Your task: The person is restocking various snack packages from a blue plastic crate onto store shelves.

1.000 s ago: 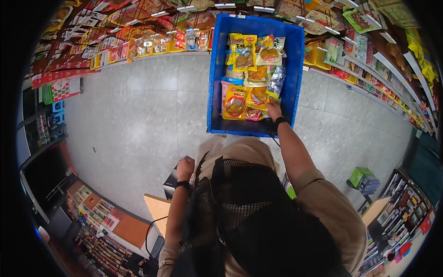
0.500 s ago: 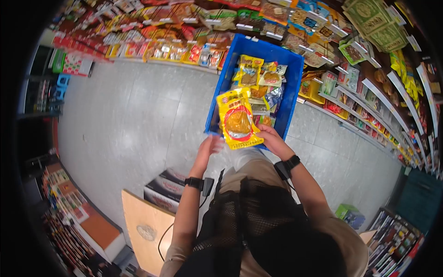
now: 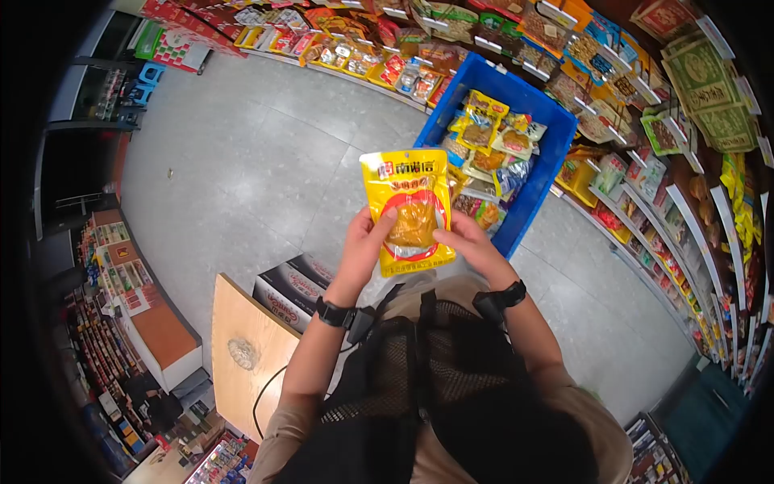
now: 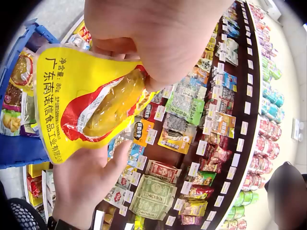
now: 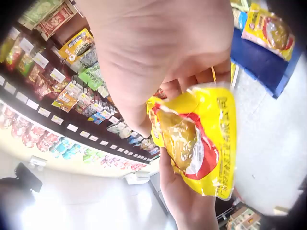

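A yellow snack packet (image 3: 413, 223) with a clear window showing brown food is upright in front of the body in the head view. My left hand (image 3: 367, 246) pinches its left edge, thumb on the front and the other fingers behind. On the opposite edge my right hand (image 3: 476, 246) grips it the same way. Both wrist views show the packet's printed front, the left (image 4: 96, 103) and the right (image 5: 192, 141). Just beyond it stands a blue crate (image 3: 542, 173) holding several more packets (image 3: 481, 121).
Shelves of hanging snack bags (image 3: 601, 60) curve round the far side and right. At the lower left are a black-and-white carton (image 3: 294, 290) and a wooden board (image 3: 256, 355). Grey tiled floor (image 3: 266, 161) spreads to the left of the crate.
My right hand has lifted the yellow packet out of the blue crate towards the body. The left hand has come up from the side and taken hold of its left edge.
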